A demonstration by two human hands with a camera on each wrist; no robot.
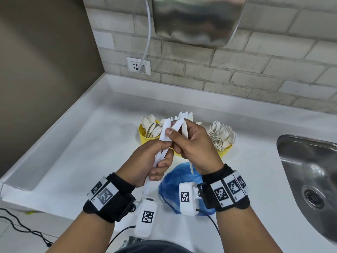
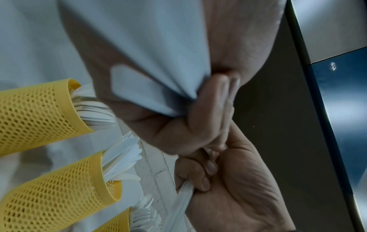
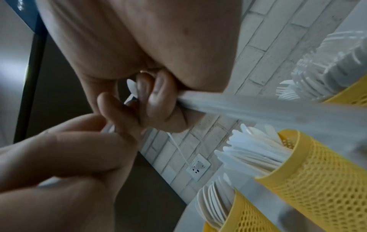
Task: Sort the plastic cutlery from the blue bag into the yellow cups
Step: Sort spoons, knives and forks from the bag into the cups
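Above the counter my left hand (image 1: pixel 156 157) grips a bundle of white plastic knives (image 1: pixel 166 132), their serrated blades pointing up and away. My right hand (image 1: pixel 184 141) pinches one knife of that bundle with its thumb, and it also holds another white piece (image 1: pixel 185 129) whose handle pokes out below the palm. Behind the hands stand three yellow mesh cups: one with spoons (image 1: pixel 144 136), one with forks (image 1: pixel 225 148), and a middle one with knives (image 3: pixel 321 177). The crumpled blue bag (image 1: pixel 175 181) lies on the counter under my wrists.
A steel sink (image 1: pixel 310 172) is set into the white counter (image 1: pixel 82 152) at the right. A brick wall with a socket (image 1: pixel 138 66) and a plugged cable rises behind the cups. A steel appliance (image 1: pixel 197 19) hangs above.
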